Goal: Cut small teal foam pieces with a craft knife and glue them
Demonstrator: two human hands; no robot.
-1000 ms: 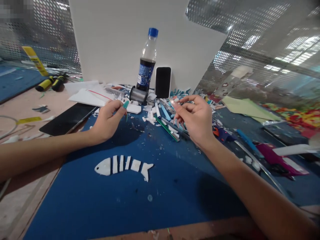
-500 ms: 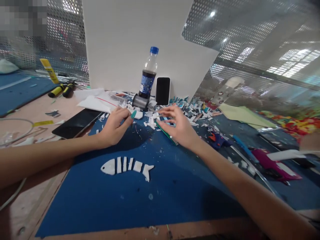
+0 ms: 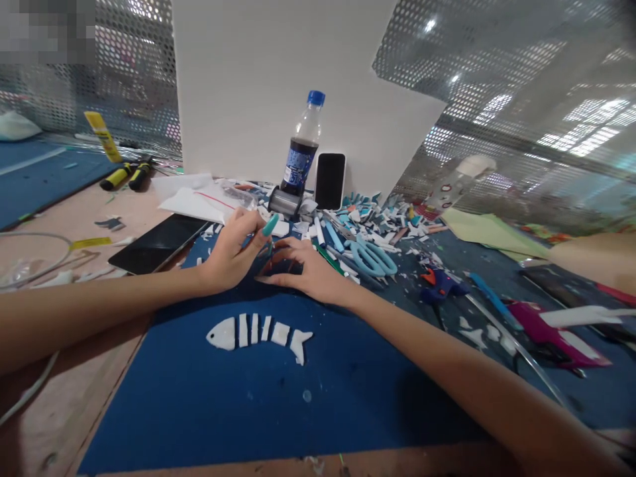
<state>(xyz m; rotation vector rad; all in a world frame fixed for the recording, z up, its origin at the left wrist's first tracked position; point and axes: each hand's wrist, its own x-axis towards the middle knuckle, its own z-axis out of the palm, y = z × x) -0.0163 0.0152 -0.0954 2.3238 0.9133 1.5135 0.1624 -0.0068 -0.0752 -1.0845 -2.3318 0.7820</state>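
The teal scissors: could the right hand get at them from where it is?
Probably yes. The right hand lies flat on the blue mat, and the teal scissors lie uncovered just beside it among scraps.

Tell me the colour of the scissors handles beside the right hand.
Light blue; the scissors show in the head view, lying among scraps just right of the right hand.

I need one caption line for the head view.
Left hand and right hand meet on blue mat above white segmented fish cutout.
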